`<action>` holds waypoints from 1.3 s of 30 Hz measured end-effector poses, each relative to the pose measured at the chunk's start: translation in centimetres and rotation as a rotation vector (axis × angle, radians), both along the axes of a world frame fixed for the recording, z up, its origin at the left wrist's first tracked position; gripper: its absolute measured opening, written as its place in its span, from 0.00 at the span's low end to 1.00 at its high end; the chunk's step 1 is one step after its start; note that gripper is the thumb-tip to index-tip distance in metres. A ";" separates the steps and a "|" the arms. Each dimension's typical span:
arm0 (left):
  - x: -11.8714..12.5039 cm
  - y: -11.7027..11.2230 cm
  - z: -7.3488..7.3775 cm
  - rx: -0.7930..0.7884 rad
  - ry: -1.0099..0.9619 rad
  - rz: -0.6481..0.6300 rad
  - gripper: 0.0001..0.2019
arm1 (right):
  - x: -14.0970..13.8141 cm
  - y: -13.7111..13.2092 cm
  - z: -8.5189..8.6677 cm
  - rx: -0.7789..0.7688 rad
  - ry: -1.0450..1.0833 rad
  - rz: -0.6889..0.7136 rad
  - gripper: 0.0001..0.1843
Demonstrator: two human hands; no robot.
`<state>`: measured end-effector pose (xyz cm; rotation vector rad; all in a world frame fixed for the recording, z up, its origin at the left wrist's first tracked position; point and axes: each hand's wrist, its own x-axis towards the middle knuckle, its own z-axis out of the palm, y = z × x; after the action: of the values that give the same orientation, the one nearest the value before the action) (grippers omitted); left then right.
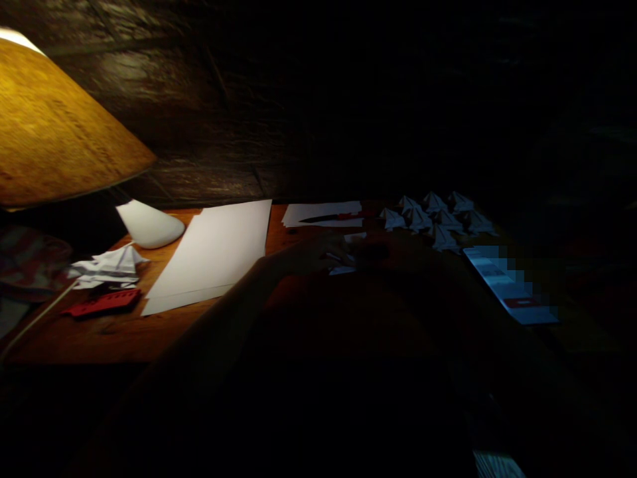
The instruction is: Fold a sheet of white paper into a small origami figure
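Observation:
In the middle of the wooden table, a small piece of folded white paper (343, 270) shows between my two hands. My left hand (314, 255) reaches in from the left, dimly lit, with its fingers closed on the paper. Deep shadow covers my right hand (391, 253) at the paper's right side, and its fingers do not show clearly. Behind them lies a knife (343, 216) with a red handle and dark blade, resting on a small stack of white paper (298, 211). Several folded paper figures (442, 237) stand in a cluster to the right.
Large white sheets (219, 245) lie left of my hands. Farther left are a lamp base (149, 226) under a yellow shade (60, 126), a crumpled printed paper (112, 267), a red object with holes (104, 303) and a cord (42, 315). A bluish lit, partly pixelated screen-like object (490, 272) lies right.

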<state>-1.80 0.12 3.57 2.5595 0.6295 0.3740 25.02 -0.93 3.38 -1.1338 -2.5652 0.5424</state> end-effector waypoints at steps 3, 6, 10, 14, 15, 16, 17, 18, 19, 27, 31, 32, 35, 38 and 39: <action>0.0 0.0 0.0 0.002 -0.022 -0.007 0.14 | 0.1 0.1 -0.1 0.005 -0.007 0.008 0.24; 0.1 0.0 -0.1 0.011 -0.036 -0.004 0.15 | 0.1 0.1 -0.1 0.013 -0.025 -0.005 0.24; 0.1 0.0 -0.2 0.000 -0.033 0.003 0.15 | 0.0 0.1 0.0 -0.006 0.013 0.018 0.24; 0.2 -0.3 0.0 0.015 -0.026 0.064 0.15 | 0.0 0.0 0.1 -0.014 0.020 0.022 0.25; 0.1 -0.4 0.1 0.028 -0.031 0.093 0.15 | 0.0 -0.1 0.2 -0.009 0.018 0.016 0.25; 0.1 -0.5 0.2 0.038 -0.035 0.117 0.15 | 0.0 -0.2 0.2 -0.004 0.019 0.011 0.26; 0.1 -0.6 0.2 0.048 -0.038 0.134 0.15 | 0.0 -0.3 0.3 -0.001 0.021 0.009 0.26; 0.1 -0.6 0.2 0.054 -0.038 0.139 0.15 | 0.0 -0.3 0.4 -0.003 0.022 0.010 0.26; 0.1 -0.6 0.2 0.058 -0.036 0.135 0.13 | 0.0 -0.4 0.5 -0.007 0.022 0.013 0.26; 0.0 0.1 -0.4 0.030 -0.079 0.055 0.07 | -0.1 -0.4 0.6 -0.014 0.015 0.030 0.23; -0.1 0.1 -0.5 0.032 -0.085 0.072 0.07 | -0.1 -0.4 0.3 0.010 -0.020 -0.001 0.24; -0.1 0.0 -0.5 0.038 -0.084 0.082 0.07 | -0.2 -0.3 0.2 0.021 -0.039 -0.017 0.24; -0.2 -0.1 -0.4 0.055 -0.078 0.102 0.06 | -0.4 -0.3 0.1 0.043 -0.099 -0.053 0.22; -0.2 -0.1 -0.4 0.052 -0.072 0.103 0.07 | -0.8 -0.5 0.3 0.060 -0.118 -0.052 0.21; -0.2 -0.1 -0.4 0.050 -0.073 0.107 0.07 | -0.9 -0.6 0.4 0.067 -0.120 -0.056 0.21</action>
<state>-1.99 -0.02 3.14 2.5532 0.7403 0.5237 24.16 -1.49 3.77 -1.2466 -2.6210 0.3832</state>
